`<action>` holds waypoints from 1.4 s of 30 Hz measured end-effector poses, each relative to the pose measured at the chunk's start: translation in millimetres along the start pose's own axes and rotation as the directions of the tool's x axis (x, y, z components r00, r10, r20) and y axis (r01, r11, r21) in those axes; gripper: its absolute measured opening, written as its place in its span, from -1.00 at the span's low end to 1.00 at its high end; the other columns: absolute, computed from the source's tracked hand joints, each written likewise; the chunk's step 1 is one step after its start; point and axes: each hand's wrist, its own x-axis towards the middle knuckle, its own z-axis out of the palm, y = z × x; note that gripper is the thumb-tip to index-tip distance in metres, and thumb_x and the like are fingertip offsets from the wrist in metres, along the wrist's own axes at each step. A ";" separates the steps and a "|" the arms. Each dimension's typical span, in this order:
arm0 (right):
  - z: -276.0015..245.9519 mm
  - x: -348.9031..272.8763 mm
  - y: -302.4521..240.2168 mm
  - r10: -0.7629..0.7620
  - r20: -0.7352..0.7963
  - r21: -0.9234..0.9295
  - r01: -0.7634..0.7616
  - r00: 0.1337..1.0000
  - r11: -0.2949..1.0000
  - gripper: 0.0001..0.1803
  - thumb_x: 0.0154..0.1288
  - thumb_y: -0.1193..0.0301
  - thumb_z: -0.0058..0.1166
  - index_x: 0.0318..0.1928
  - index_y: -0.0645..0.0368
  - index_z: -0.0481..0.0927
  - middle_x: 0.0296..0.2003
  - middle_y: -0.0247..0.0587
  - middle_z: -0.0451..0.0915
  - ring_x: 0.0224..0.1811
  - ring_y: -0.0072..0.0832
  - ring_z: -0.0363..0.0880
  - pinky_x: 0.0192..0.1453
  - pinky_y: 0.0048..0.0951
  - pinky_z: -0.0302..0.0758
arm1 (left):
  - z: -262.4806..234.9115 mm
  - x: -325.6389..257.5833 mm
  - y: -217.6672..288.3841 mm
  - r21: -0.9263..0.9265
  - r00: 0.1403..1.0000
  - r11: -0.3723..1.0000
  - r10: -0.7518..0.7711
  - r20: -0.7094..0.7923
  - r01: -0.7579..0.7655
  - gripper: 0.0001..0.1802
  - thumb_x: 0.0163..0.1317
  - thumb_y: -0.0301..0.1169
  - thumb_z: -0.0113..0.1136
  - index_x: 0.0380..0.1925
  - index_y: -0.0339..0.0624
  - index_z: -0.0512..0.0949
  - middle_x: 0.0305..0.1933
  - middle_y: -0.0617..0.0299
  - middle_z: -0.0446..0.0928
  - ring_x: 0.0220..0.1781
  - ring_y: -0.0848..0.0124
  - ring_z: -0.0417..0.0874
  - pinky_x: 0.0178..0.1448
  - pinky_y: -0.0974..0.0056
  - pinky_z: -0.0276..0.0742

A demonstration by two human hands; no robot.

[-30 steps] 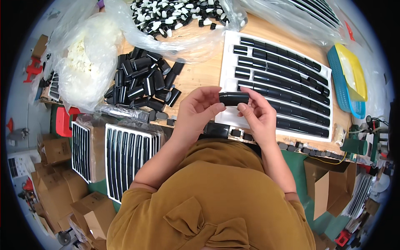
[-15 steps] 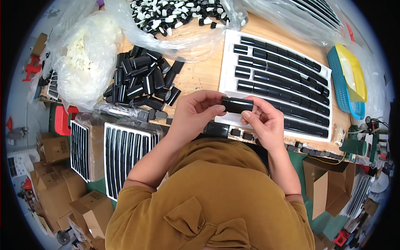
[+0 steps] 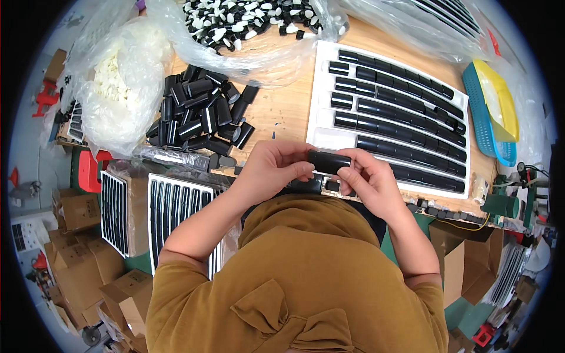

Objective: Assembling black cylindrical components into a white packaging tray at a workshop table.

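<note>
Between my two hands I hold a glossy black cylindrical tube, level, just in front of the white tray's near left part. My left hand pinches its left end with thumb and fingers. At the other end, the fingertips of my right hand are closed on it. The white tray carries several long rows of similar black tubes, with a bare stretch of slot at its near left. A loose heap of black tubes lies to the left on the wooden table.
Behind the heap, small black-and-white parts lie spread by clear plastic. A plastic bag of cream-coloured pieces sits at the left, a blue basket with a yellow one at the right. Filled trays and cardboard boxes stand below the table.
Both hands have come down slightly toward me with the black tube, uncovering part of the tray's bare slot. My right elbow has swung outward.
</note>
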 end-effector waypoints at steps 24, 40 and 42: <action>-24.7 78.5 38.4 -0.407 -0.133 -0.873 0.088 0.904 0.479 -0.71 0.08 0.50 0.22 -0.13 0.27 0.61 -0.23 -0.13 0.51 -0.12 -0.17 0.46 -0.05 -0.27 0.45 | -148.8 42.3 29.5 0.626 0.681 0.773 0.514 -0.522 -0.104 -0.74 0.15 -0.56 0.26 -0.13 -0.26 0.55 -0.43 0.31 0.58 -0.41 0.60 0.55 -0.34 0.49 0.45; -15.1 72.2 9.6 -0.521 -0.249 -0.784 0.145 0.817 0.603 -0.67 0.07 0.56 0.23 -0.11 0.25 0.52 -0.32 -0.17 0.44 -0.35 -0.37 0.43 -0.27 -0.44 0.41 | -196.9 186.9 63.0 0.872 0.663 0.173 0.587 -0.465 0.458 -0.75 0.09 -0.33 0.17 -0.30 -0.25 0.65 -0.19 -0.07 0.63 -0.14 0.01 0.66 -0.06 0.06 0.58; -14.7 58.8 1.7 -0.469 -0.403 -0.642 0.123 0.786 0.757 -0.77 0.17 0.56 0.17 -0.14 0.26 0.50 -0.36 -0.31 0.42 -0.48 -0.62 0.34 -0.39 -0.60 0.35 | -197.3 202.9 60.4 0.846 0.699 0.150 0.499 -0.512 0.512 -0.78 0.09 -0.35 0.12 -0.33 -0.21 0.65 -0.18 -0.04 0.64 -0.09 0.04 0.67 -0.05 0.04 0.59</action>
